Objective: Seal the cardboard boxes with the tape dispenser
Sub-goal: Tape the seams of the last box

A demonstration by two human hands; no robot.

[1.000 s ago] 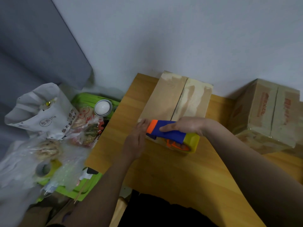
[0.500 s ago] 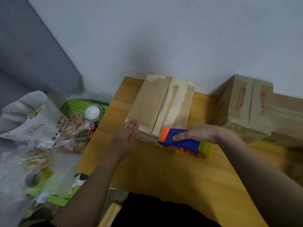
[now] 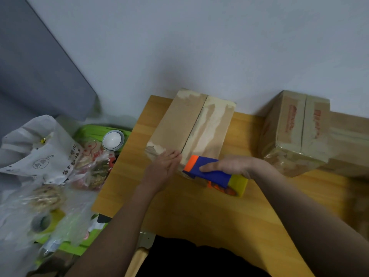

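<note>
Left hand (image 3: pixel 162 168) shifted right since half a second ago, fingers straight, pressing near end of cardboard box (image 3: pixel 189 128) beside its seam. Right hand (image 3: pixel 229 166) gripping tape dispenser (image 3: pixel 213 174) at that end. Wooden table (image 3: pixel 199 212) against pale wall; taped box (image 3: pixel 295 132) at far right edge.

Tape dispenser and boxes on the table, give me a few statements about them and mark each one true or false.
1. The right hand grips the tape dispenser. True.
2. The left hand lies flat on the near end of the cardboard box. True.
3. The dispenser sits at the box's far end by the wall. False: it is at the near end.
4. The second box stands left of the first. False: it stands to the right.
5. The table is wooden. True.
</note>
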